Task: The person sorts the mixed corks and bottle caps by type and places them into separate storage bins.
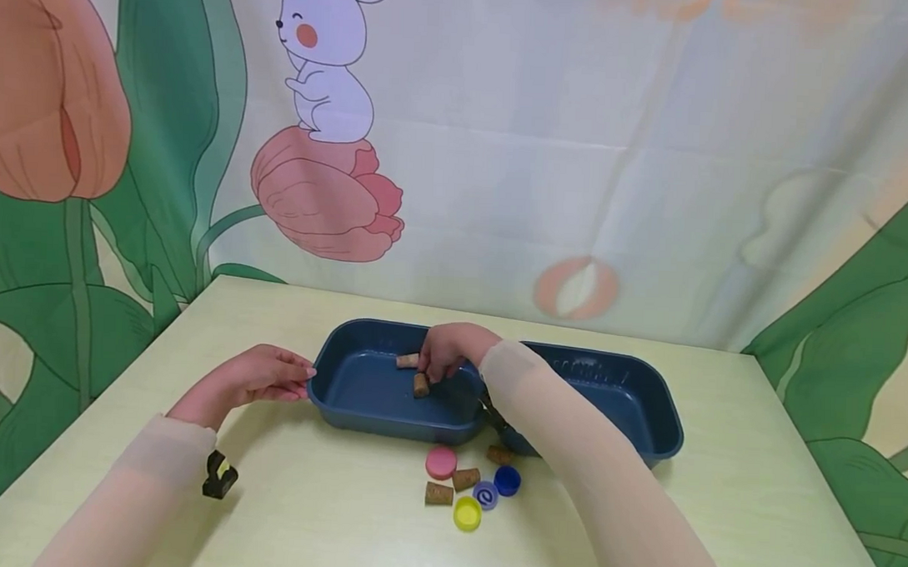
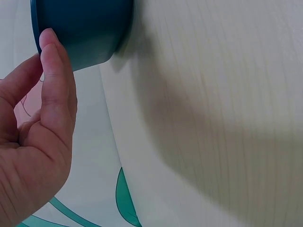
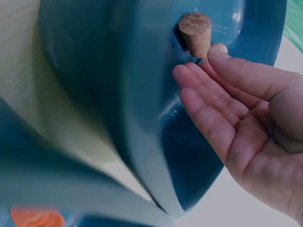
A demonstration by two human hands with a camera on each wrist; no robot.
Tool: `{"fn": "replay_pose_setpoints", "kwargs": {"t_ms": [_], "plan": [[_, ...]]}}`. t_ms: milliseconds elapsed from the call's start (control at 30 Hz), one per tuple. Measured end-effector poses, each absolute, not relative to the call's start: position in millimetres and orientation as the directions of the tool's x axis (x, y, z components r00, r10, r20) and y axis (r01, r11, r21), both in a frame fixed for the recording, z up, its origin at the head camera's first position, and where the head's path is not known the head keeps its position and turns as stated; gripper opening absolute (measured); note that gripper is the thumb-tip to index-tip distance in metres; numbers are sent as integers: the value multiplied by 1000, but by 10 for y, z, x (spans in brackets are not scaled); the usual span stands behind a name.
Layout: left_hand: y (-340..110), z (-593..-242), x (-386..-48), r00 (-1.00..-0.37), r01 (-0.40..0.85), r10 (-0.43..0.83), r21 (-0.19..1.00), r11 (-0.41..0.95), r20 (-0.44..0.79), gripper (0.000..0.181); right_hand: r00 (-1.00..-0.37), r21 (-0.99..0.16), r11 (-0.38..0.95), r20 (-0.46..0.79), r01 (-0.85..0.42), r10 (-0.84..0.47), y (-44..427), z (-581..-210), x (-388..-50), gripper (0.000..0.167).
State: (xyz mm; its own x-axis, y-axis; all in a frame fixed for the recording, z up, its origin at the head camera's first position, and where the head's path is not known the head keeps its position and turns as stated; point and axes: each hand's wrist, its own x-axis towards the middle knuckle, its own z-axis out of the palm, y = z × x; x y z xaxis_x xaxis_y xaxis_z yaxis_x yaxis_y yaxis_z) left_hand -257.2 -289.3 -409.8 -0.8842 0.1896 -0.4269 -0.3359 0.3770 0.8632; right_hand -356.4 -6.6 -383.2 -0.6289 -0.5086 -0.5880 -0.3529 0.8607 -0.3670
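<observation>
At the left end of the left blue tray [image 1: 389, 425], my left hand [image 1: 266, 374] pinches the rim, with fingers along the outer wall in the left wrist view. My right hand [image 1: 452, 350] reaches down inside this tray, its fingertips beside a brown cork [image 1: 420, 386]. A paler cork [image 1: 407, 361] lies just behind it. In the right wrist view the fingers of my right hand [image 3: 241, 104] are extended and apart from the thumb, close to a cork [image 3: 196, 35] and not closed round it.
A second blue tray [image 1: 670, 437] stands at the right, partly behind my right sleeve, with an orange cap [image 3: 38, 217] in it. In front of the trays lie several corks [image 1: 439, 494] and caps: pink [image 1: 441, 462], yellow [image 1: 467, 513], purple [image 1: 485, 495] and blue [image 1: 507, 481].
</observation>
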Motion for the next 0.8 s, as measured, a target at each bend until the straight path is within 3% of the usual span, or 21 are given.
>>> {"fn": "replay_pose_setpoints", "kwargs": {"t_ms": [267, 567, 800], "plan": [[-2885, -4105, -2571, -880, -341, 195, 860, 379, -434, 47, -632, -335, 833, -543, -441, -553, 53, -3648, -3570, 39], [-2912, -4094, -2569, -876, -342, 203, 860, 379, -437, 46, -641, -431, 791, -469, -434, -608, 205, -3345, -3522, 38], [-2915, -4106, -2576, -877, -332, 216, 866, 373, -429, 45, -707, -505, 727, -283, -465, -648, 428, -3215, -3466, 33]]}}
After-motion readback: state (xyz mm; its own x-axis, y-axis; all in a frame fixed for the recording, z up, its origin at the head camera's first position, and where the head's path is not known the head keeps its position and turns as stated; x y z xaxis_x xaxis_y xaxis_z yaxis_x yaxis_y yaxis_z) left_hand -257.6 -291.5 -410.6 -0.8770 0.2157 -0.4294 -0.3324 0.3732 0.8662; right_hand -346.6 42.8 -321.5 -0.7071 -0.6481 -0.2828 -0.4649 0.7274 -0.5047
